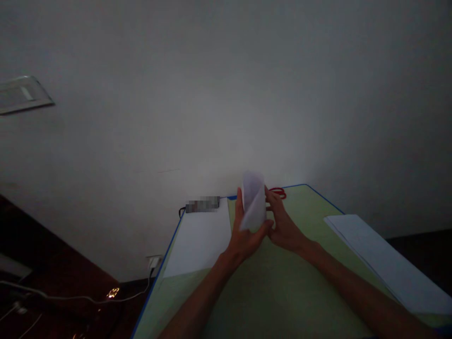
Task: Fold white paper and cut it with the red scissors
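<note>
A white sheet of paper (254,207), rolled or folded with one edge slanting across its front, is held up over the green table (282,292). My left hand (243,238) grips it from the left and below, thumb across its lower end. From the right, my right hand (282,221) has its fingers against the paper's side, its thumb near the left thumb. The paper's far side and some fingertips are hidden. Just behind my right hand, red-handled scissors (278,192) lie at the table's back edge, partly covered.
A flat white sheet (201,240) lies on the left of the table, with a blurred-out dark item (202,204) at its top. Stacked white paper (384,259) lies along the right edge. The wall (226,94) stands behind; a white cable (88,299) runs to a socket (154,260).
</note>
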### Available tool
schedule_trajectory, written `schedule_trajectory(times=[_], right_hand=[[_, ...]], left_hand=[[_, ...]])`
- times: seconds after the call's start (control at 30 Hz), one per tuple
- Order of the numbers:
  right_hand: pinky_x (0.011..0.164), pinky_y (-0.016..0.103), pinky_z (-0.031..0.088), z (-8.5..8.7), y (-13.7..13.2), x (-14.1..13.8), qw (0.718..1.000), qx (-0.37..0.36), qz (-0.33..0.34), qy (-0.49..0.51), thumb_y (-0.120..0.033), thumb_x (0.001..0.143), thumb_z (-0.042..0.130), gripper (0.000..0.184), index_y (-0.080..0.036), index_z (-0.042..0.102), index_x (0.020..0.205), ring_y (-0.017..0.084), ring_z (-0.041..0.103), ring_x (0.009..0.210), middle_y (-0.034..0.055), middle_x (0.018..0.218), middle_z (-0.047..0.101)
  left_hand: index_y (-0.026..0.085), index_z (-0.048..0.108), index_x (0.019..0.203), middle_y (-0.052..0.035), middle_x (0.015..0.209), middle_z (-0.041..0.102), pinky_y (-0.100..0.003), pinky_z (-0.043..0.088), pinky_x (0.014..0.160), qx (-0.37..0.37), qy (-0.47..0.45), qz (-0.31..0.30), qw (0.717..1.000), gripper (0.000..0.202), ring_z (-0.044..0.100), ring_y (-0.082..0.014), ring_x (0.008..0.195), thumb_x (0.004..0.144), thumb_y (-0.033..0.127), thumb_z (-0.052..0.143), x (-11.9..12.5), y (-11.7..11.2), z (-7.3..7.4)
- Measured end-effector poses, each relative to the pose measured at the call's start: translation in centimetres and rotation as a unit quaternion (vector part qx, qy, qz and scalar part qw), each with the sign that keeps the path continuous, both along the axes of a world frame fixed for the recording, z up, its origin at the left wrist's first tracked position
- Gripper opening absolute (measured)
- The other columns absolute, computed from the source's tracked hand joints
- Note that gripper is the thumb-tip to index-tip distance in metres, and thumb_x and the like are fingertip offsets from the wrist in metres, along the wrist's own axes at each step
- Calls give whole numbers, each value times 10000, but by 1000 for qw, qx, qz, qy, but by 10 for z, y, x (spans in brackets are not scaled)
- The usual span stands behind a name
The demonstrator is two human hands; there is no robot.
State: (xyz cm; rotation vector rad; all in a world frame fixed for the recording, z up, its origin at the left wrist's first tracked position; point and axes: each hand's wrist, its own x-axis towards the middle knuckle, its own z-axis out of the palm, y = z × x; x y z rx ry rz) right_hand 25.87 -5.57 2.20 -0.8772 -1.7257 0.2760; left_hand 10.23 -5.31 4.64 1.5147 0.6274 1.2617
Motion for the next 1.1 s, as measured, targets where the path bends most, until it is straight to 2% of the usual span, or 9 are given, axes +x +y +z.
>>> schedule_trajectory(times=[0.07, 0.2, 0.3, 0.47, 0.57, 0.77, 0.87, 1.0, 1.1], right_hand=[[986, 476, 559, 5, 0, 3, 1000, 12, 9, 12, -223, 853, 618, 916, -253, 151, 1640, 300, 554, 1291, 176, 1519, 454], [1065, 530, 505, 5, 2, 5, 990, -75, -71, 93, -388, 865, 671, 587, -212, 567, 1416, 337, 612, 1246, 164, 1348, 649], [1138, 591, 429, 5, 5, 8, 966, -134, -153, 159, -511, 841, 691, 455, -216, 709, 1187, 373, 631, 1235, 158, 1186, 737], [1070, 568, 494, 18, 8, 22, 955, -112, -158, 224, -508, 744, 803, 462, -222, 724, 1098, 348, 701, 1098, 119, 1013, 785], [910, 509, 585, 26, 8, 28, 946, -144, -130, 259, -496, 666, 860, 467, -183, 721, 983, 334, 736, 962, 131, 975, 792], [808, 443, 621, 30, 8, 35, 930, -184, 7, 319, -399, 624, 891, 562, -189, 664, 1093, 288, 756, 904, 108, 1079, 794], [739, 430, 636, 32, 6, 37, 923, -213, 62, 313, -364, 665, 864, 576, -207, 632, 1168, 287, 764, 868, 102, 1085, 791], [709, 429, 642, 35, 3, 38, 927, -234, 76, 282, -349, 667, 852, 613, -205, 618, 1214, 295, 762, 883, 109, 1140, 773], [714, 430, 646, 36, 3, 39, 929, -248, 81, 261, -327, 664, 848, 707, -212, 580, 1308, 292, 757, 898, 113, 1178, 757]], left_hand=[[251, 177, 1616, -182, 1612, 363, -533, 102, 1256, 41, 23, 41, 998, 1134, 215, -359, 1547, 725, 264, 879, 0, 1, 0], [283, 137, 1613, -171, 1567, 415, -519, 251, 1221, 76, 37, 31, 996, 1207, 384, -357, 1467, 690, 307, 914, -1, 1, 0], [285, 196, 1597, -163, 1545, 443, -490, 324, 1183, 55, 34, 43, 997, 1099, 463, -346, 1407, 742, 359, 882, -4, 0, 3], [203, 580, 1338, -131, 1331, 654, -430, 436, 1074, 49, -21, 64, 997, 511, 587, -314, 1261, 910, 458, 694, -12, 10, 19], [182, 680, 1154, -117, 1218, 718, -388, 494, 965, 21, -36, 59, 997, 372, 647, -297, 1157, 911, 463, 677, -21, 22, 29], [192, 741, 1030, -91, 1023, 773, -330, 517, 774, -72, -101, 2, 992, 407, 701, -253, 939, 849, 552, 684, -49, 37, 53], [163, 763, 1051, -107, 921, 783, -310, 497, 685, -103, -16, -51, 993, 477, 707, -247, 795, 827, 579, 701, -60, 39, 60], [148, 774, 1006, -95, 885, 776, -264, 467, 606, -80, 83, -28, 993, 386, 681, -194, 684, 810, 481, 779, -61, 37, 56], [195, 722, 1171, -63, 821, 754, -248, 466, 557, -78, 107, -26, 991, 454, 671, -181, 635, 801, 443, 807, -58, 34, 53]])
